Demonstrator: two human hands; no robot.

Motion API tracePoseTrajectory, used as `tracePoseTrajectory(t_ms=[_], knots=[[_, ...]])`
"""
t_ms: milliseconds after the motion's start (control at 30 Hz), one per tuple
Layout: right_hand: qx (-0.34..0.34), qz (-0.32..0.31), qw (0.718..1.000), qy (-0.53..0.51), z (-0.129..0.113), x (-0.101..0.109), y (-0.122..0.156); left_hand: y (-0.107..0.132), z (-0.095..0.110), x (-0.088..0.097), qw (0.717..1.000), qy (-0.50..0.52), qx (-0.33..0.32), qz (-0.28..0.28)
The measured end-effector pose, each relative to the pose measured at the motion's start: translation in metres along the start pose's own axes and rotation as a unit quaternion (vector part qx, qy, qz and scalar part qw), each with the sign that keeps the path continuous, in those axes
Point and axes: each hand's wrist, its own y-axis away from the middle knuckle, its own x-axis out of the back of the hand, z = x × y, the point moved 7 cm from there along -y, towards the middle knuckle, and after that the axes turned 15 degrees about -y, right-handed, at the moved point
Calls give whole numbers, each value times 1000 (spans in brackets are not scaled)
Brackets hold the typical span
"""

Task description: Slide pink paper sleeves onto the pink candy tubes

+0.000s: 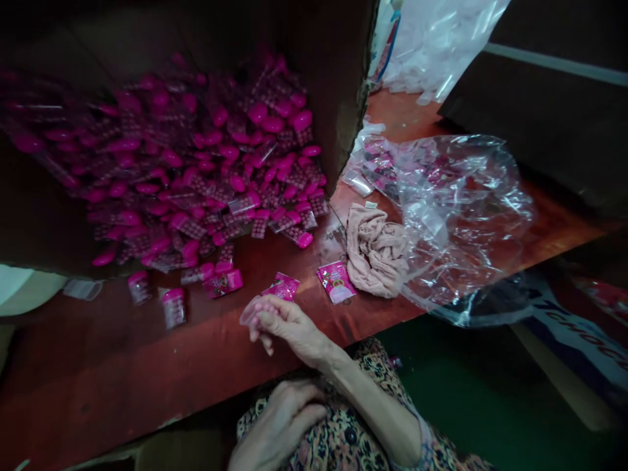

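My right hand point(289, 327) is closed around a small clear plastic container point(249, 311) holding pink round pieces, just above the table's front part. My left hand point(282, 422) is low over my lap, near the patterned clothing; its fingers are blurred and partly hidden. Just beyond my right hand lies a pink printed packet point(282, 286), with another pink packet point(337, 281) to its right. A pink-capped clear container point(173, 307) and a similar container point(140, 288) stand to the left.
An open cardboard box point(338, 98) lies on its side, with a large heap of pink-capped containers point(210, 170) spilling towards me. On the right are a crumpled beige cloth point(375, 252) and a clear plastic bag point(461, 222). The red table point(98, 366) has its edge near my lap.
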Motion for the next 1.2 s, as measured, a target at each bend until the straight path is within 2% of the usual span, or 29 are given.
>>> tracePoseTrajectory(t_ms=[67, 133, 200, 300, 367, 533, 633, 700, 767, 867, 933, 1067, 1200], knots=[[-27, -4, 1000, -4, 5, -9, 10, 10, -12, 21, 998, 6, 54, -11], [-47, 1, 999, -16, 10, -15, 19, 29, -27, 55, 988, 63, 113, 85], [-46, 9, 999, -22, 12, -18, 27, 47, -42, 82, 957, 156, 157, 187], [-33, 4, 999, -12, 19, -20, 34, 57, -52, 97, 912, 254, 170, 274], [-32, 1, 999, -5, 29, -20, 36, 53, -45, 96, 896, 285, 146, 307], [-16, 23, 999, 20, 48, -19, 38, 42, -19, 80, 869, 340, 116, 340], [-2, 38, 994, 103, 46, -21, 45, 48, -17, 79, 845, 360, 120, 376], [22, 49, 973, 226, 38, -23, 54, 54, -21, 82, 837, 352, 120, 402], [21, 62, 935, 349, 32, -22, 64, 57, -25, 87, 832, 340, 111, 423], [6, 69, 883, 464, 28, -19, 76, 50, -31, 89, 831, 350, 94, 422], [34, 76, 864, 496, 20, -17, 80, 41, -32, 87, 832, 367, 90, 407], [94, 113, 853, 500, -3, -6, 79, 27, -29, 81, 829, 389, 82, 394], [120, 126, 834, 524, -23, -5, 60, 34, -35, 89, 813, 363, 81, 448]])
